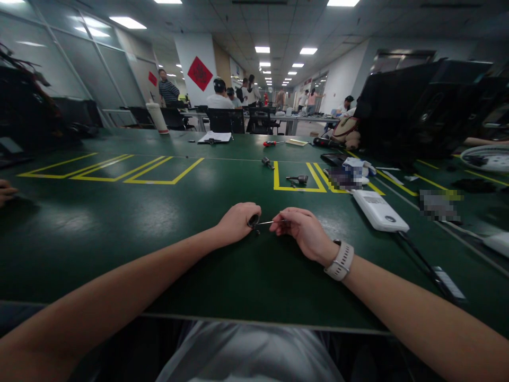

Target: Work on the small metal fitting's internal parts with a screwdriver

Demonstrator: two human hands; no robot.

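Above the green table, my left hand (239, 223) is closed around a small dark cylindrical part (253, 220), its round end facing right. My right hand (296, 228), wearing a pale wristwatch, pinches a thin metal rod (266, 223). The rod's left end reaches the dark part; whether it enters it, I cannot tell. A tiny dark piece (258, 232) shows just below the rod. Beyond my hands, a dark metal part with a thin shaft (300, 179) lies inside a yellow tape outline, and a similar part (267, 162) lies just outside it.
A white box-shaped device (379, 210) with a black cable lies to the right. Farther back are a red-handled screwdriver (269, 144), papers (215, 137) and a white cup (157, 118). Another person's hand (6, 192) rests at the left edge.
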